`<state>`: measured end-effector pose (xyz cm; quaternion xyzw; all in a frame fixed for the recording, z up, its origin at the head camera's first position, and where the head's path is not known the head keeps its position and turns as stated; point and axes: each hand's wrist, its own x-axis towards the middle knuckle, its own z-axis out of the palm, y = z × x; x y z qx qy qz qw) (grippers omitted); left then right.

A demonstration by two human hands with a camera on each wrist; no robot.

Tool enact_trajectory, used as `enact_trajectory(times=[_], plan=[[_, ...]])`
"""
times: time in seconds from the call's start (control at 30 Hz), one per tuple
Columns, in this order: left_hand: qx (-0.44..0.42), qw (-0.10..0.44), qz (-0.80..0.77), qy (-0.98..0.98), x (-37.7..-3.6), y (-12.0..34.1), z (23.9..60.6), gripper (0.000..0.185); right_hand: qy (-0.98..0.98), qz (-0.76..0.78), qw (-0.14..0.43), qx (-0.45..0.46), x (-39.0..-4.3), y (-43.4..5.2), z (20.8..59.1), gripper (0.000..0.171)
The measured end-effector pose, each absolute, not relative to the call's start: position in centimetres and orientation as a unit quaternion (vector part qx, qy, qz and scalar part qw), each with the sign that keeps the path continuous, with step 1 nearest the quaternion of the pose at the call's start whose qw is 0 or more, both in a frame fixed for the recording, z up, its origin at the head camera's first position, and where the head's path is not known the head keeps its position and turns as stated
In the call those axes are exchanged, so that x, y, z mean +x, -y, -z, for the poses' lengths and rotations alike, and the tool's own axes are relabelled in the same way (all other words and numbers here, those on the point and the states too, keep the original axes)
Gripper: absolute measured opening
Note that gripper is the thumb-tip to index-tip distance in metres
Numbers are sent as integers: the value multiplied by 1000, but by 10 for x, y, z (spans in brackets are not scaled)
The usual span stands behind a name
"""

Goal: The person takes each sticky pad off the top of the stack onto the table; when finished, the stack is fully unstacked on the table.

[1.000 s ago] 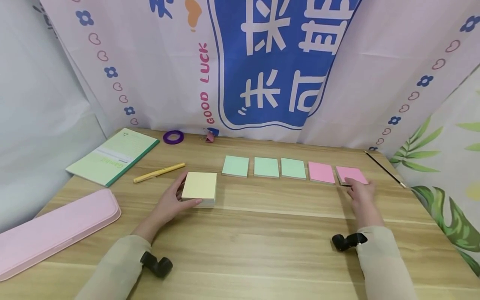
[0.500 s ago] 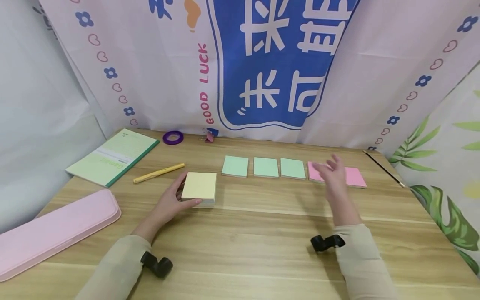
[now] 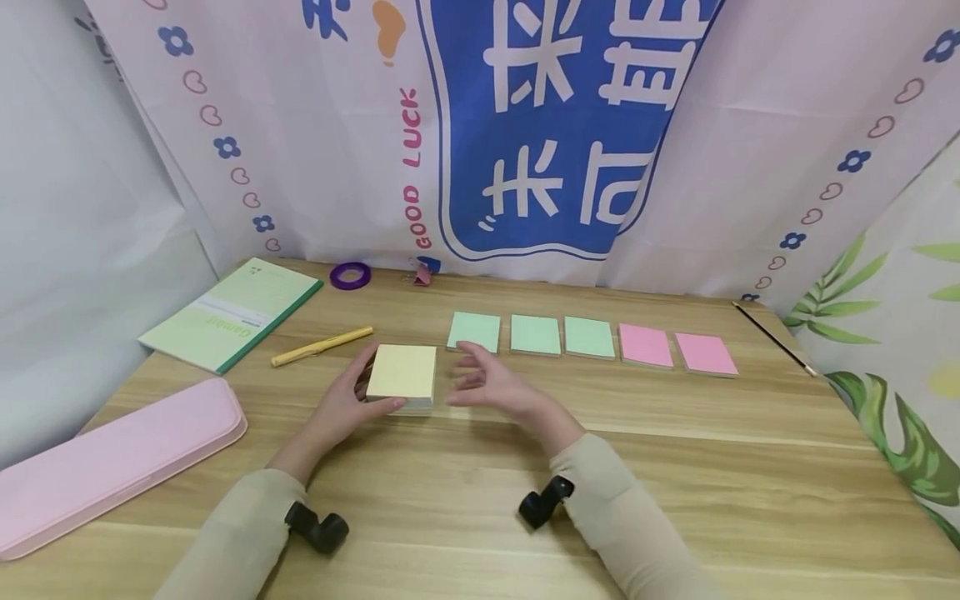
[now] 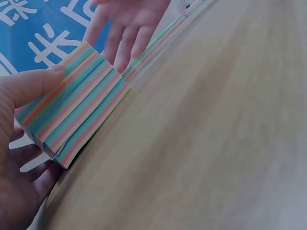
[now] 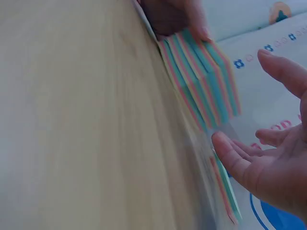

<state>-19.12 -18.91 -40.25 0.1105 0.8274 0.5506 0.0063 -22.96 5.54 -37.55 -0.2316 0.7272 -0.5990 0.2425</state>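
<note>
On table [image 3: 675,467], left hand [image 3: 341,406] grips notepad [image 3: 402,374] (right hand [image 3: 487,385] beside)

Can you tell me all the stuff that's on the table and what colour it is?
sticky note pad: 1, yellow top, striped sides, centre
green notes: 3, in a row
pink notes: 2, right end of row
notebook: 1, green, back left
pen: 1, yellow, by notebook
tape roll: 1, purple, back
pencil case: 1, pink, left
thin stick: 1, dark, right
left hand: holds pad
right hand: open beside pad
</note>
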Motion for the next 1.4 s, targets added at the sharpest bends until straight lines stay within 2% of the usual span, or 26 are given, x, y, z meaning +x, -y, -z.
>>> enact_trajectory(times=[0.27,0.6,0.77,1.03,1.23,1.4], plan=[[105,11,-548,-830,-193,187,403,93,-763,542,236,-261,-240,-24,381,94],[108,9,-552,-827,-193,190,402,93,-790,496,197,-302,-244,-19,380,88],[109,12,-546,-830,-194,191,404,92,-769,544,203,-269,-244,-27,384,87],[108,9,-538,-836,-194,190,406,92,-654,710,194,-172,-235,-76,378,85],[102,17,-537,-837,-193,190,405,92,-634,759,100,-106,-234,-134,371,85],[101,16,-533,-840,-192,191,405,92,-627,778,19,-39,-243,-208,370,94]])
